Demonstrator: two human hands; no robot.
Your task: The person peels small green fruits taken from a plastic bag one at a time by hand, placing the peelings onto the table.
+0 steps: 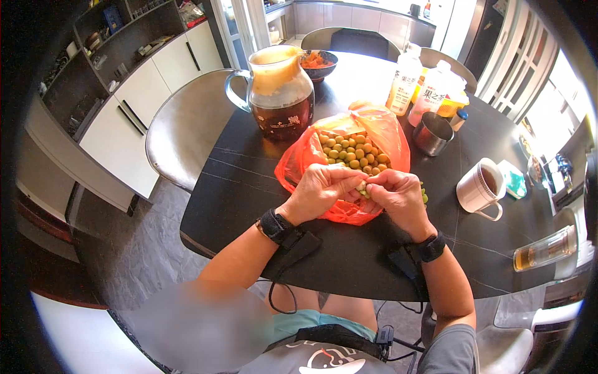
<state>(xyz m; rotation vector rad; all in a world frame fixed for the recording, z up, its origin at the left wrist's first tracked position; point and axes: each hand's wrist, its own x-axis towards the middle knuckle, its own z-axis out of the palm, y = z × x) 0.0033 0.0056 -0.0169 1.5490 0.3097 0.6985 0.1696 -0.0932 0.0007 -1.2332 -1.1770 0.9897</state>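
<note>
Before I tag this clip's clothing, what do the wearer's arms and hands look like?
Left hand and right hand are ungloved, each with a black wrist strap; a dark cable hangs near the left. Forearms bare; right sleeve short, grey.

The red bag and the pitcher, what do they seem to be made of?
The bag: likely thin plastic, slightly glossy, from its crinkled, translucent folds. The pitcher: probably clear, smooth glass, since dark liquid shows through its wall, though hard plastic is possible.

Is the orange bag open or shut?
Open: the mouth of the orange plastic bag is spread, showing the small round fruits inside.
</note>
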